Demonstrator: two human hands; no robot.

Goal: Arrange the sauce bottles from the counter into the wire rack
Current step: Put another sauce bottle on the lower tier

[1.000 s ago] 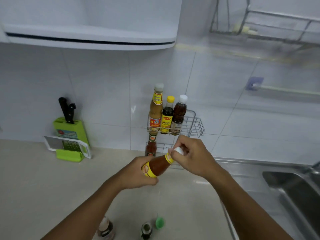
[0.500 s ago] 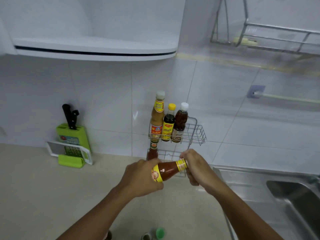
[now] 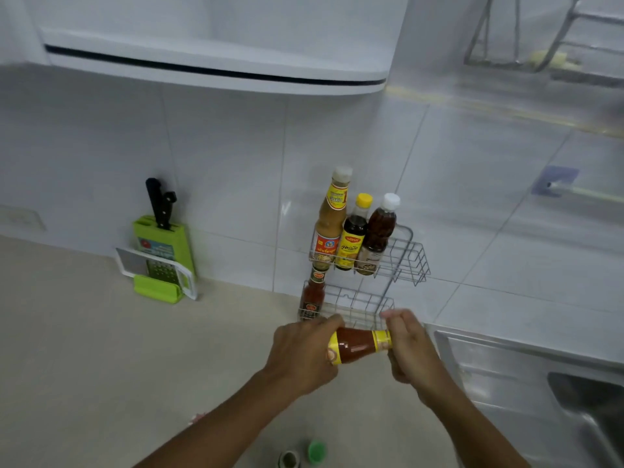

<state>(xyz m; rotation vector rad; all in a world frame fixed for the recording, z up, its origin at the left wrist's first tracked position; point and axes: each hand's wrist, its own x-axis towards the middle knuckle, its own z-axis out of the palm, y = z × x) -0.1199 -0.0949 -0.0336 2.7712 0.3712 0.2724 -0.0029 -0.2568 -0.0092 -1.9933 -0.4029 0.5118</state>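
Red-brown sauce in a clear bottle with yellow label bands [image 3: 358, 344], held off the counter [image 3: 101, 349] in both hands, just in front of the lower tier of the two-tier wire rack [image 3: 401, 258]. Long axis close to horizontal: base toward the left, neck and cap end toward the right, neck tipped very slightly upward.

Left hand [image 3: 300, 352] wrapped closed round the fat lower end, thumb on top. Right hand [image 3: 405, 346] curled closed over the neck end; cap hidden inside the fingers.

Upper tier of rack: three bottles upright in a row — tall tan sauce bottle with pale cap [image 3: 332, 224], dark bottle with yellow cap [image 3: 354, 234], dark red-brown bottle with white cap [image 3: 380, 231]. Lower tier: one small red sauce bottle [image 3: 312, 295] upright at the left end; rest of that tier bare wire.

Against the tiled wall to the left, a green knife block with black handles [image 3: 162, 244], a white-framed grater leaning on it. At the bottom edge, a green cap [image 3: 316, 451] and a dark bottle top [image 3: 289, 459] on the counter. Steel sink [image 3: 574, 400] at right.

Change from a second ago: bottle was angled with its neck raised up-right and the white cap showing under the right fingers; it has levelled out and sits closer to the rack. Both grips stay closed. Rack contents unchanged.
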